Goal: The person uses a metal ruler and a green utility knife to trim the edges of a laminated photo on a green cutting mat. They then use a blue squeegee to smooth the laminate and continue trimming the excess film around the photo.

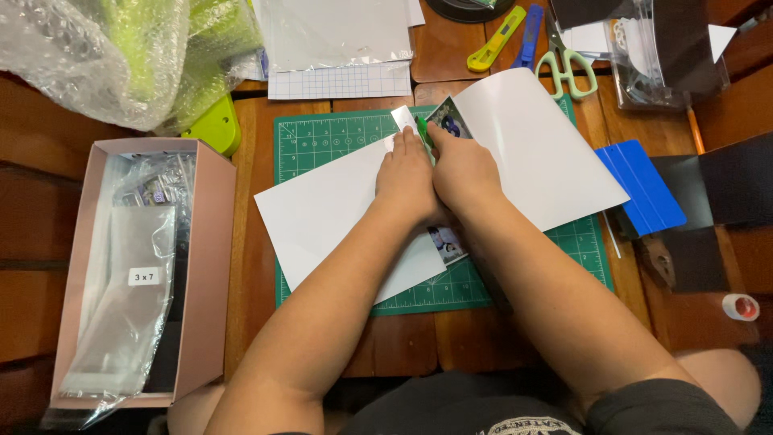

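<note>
My left hand (405, 177) presses flat on a white sheet (322, 209) lying over a green cutting mat (322, 137). My right hand (463, 169) sits right beside it, gripping a small green-handled tool (423, 131) whose tip points away from me. A second white sheet (539, 145) curls up under my right hand. A strip of printed photo cards shows between the sheets, above my hands (448, 122) and below them (448, 243).
A pink box (208, 266) of clear sleeves stands at the left. Bubble wrap (88, 56) lies far left. Green-handled scissors (568, 68), a yellow cutter (495, 40) and a blue cutter (529, 36) lie beyond the mat. A blue squeegee (640, 185) and tape roll (741, 306) sit at right.
</note>
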